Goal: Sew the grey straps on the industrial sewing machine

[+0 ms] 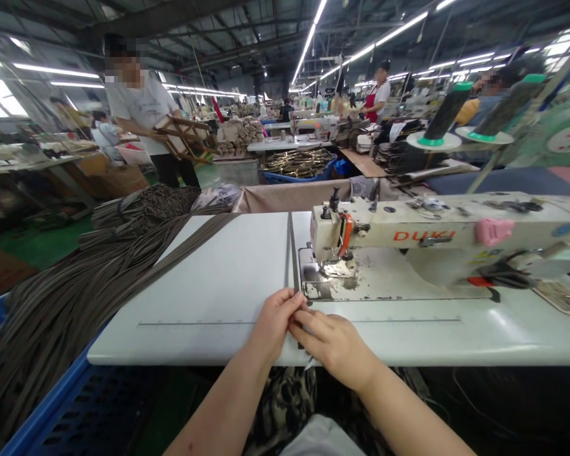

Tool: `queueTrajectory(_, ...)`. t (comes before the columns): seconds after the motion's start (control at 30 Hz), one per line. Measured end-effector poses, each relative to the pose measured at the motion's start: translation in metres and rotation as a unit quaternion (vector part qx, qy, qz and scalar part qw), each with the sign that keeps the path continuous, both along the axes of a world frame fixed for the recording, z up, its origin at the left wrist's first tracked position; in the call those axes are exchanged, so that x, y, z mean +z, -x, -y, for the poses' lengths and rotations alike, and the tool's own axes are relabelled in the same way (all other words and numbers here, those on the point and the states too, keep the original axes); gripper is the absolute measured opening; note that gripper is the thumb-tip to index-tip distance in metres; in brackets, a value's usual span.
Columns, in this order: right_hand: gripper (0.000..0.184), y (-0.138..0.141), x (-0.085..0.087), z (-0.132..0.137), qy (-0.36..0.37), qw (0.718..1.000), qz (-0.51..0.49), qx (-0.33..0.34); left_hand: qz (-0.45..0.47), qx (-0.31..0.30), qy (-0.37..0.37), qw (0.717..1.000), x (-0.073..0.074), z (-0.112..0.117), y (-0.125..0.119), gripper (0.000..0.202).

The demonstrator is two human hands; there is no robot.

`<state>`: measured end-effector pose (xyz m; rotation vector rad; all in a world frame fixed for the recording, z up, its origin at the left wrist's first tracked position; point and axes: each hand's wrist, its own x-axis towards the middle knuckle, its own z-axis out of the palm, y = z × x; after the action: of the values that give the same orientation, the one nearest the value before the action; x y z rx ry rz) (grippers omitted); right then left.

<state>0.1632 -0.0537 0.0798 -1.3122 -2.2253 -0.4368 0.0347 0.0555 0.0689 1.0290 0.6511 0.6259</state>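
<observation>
A narrow dark grey fabric strip runs from the table's far edge straight toward me, just left of the sewing machine's needle area. My left hand is closed on its near part, thumb and fingers pinched together. Right beside it, my right hand is closed too, its fingertips meeting the left ones at the strip. A small pale tip shows below the right hand; its kind cannot be made out. The sewing machine stands to the right of both hands, with its presser foot over a worn metal plate.
A thick bundle of long grey strips hangs over the table's left side into a blue crate. Thread cones stand above the machine. Beyond the white table, a person carries a wooden frame.
</observation>
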Motion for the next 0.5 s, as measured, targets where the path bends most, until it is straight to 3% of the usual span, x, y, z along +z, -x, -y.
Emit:
queueTrajectory(0.1,0.041,-0.01,0.008,0.004,-0.014,0.999,-0.05,-0.001,-0.026,-0.006,-0.063,0.998,0.001,0.003,0.0,0.047)
queueTrajectory(0.17,0.049,-0.02,0.01,0.007,-0.024,0.994,-0.107,-0.02,-0.085,0.019,-0.208,0.974,0.002,0.005,0.002,0.04)
queueTrajectory(0.27,0.057,-0.038,0.007,0.01,-0.045,0.984,-0.163,-0.052,-0.171,-0.007,-0.444,0.88,-0.001,0.012,0.003,0.028)
queueTrajectory(0.33,0.059,-0.049,0.002,0.01,-0.041,0.983,-0.171,-0.056,-0.199,-0.092,-0.55,0.806,-0.007,0.018,0.004,0.045)
queueTrajectory(0.43,0.062,-0.062,-0.006,0.01,-0.018,0.986,-0.153,-0.057,-0.224,-0.2,-0.632,0.715,-0.018,0.018,0.007,0.08)
queueTrajectory(0.5,0.065,-0.067,-0.009,0.009,0.001,0.989,-0.129,-0.07,-0.259,-0.21,-0.651,0.682,-0.024,0.004,0.012,0.088)
